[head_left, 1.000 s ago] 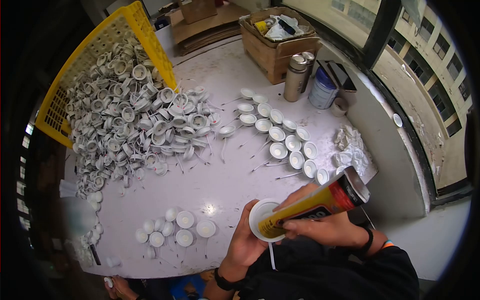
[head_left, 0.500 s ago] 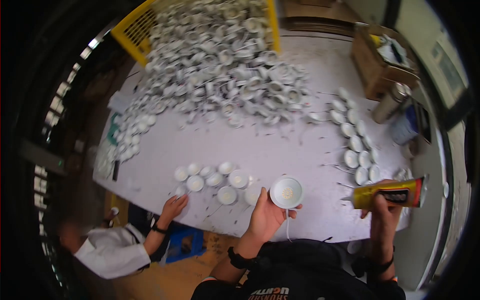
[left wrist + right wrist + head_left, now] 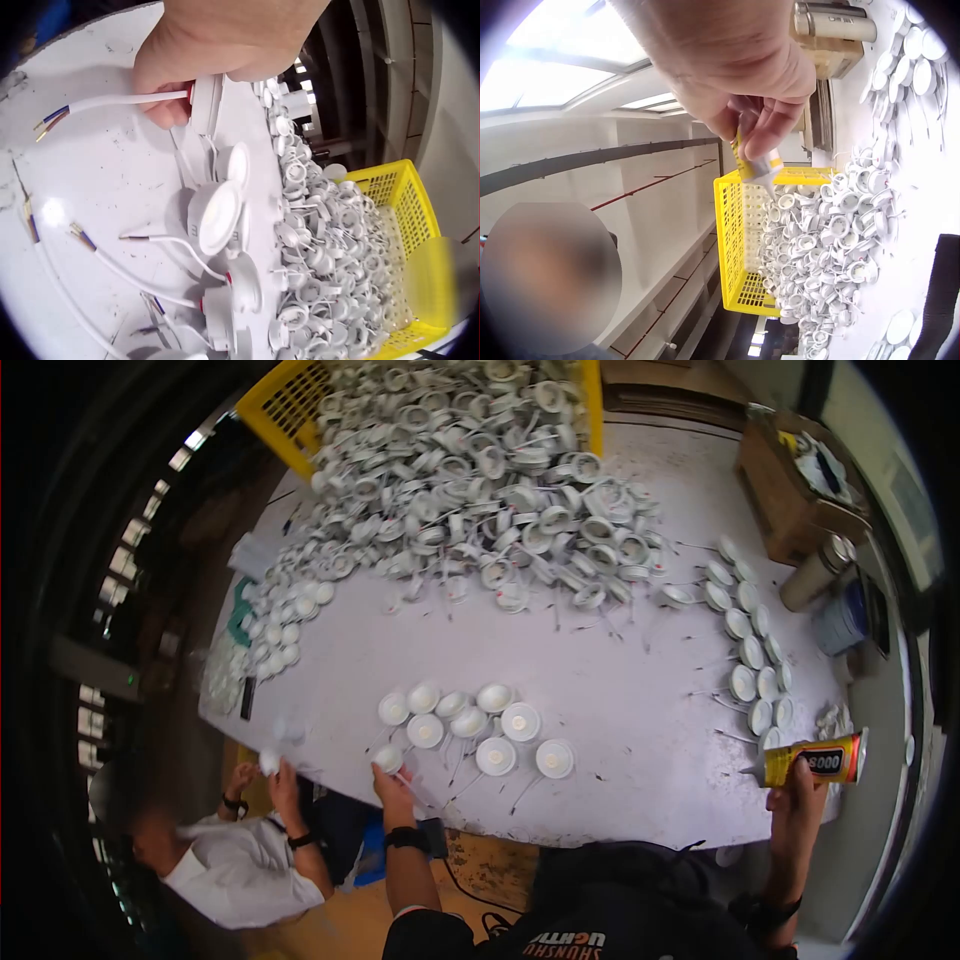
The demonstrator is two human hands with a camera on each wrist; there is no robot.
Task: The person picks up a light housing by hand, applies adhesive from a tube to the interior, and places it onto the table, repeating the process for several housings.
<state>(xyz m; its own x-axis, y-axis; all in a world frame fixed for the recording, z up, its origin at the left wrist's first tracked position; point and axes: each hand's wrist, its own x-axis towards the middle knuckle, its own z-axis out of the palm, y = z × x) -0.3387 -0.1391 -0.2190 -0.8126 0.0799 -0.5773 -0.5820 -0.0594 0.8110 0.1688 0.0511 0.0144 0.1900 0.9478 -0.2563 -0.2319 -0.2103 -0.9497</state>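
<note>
My left hand (image 3: 393,792) grips a small white downlight (image 3: 387,760) at the near table edge, beside a group of similar downlights (image 3: 496,757). In the left wrist view the fingers hold the downlight's body (image 3: 205,109) on edge, its white cord (image 3: 127,99) sticking out with bared blue and brown wire ends. Far to the right, my right hand (image 3: 797,805) grips a yellow and black glue tube (image 3: 825,762), its pale nozzle toward the left. The right wrist view shows that nozzle (image 3: 766,184) below the fingers; the hand hides most of the tube.
A big heap of white downlight housings (image 3: 470,490) spills from a yellow crate (image 3: 285,420). Rows of downlights (image 3: 742,682) stand at the right, near a cardboard box (image 3: 790,500) and a flask (image 3: 815,572). Another person (image 3: 240,865) sits at the left, holding a white piece (image 3: 269,761).
My left hand has gone left from the front middle with the downlight, down to the group. The right hand took the tube off the downlight and out to the right. The other person's hand drew back.
</note>
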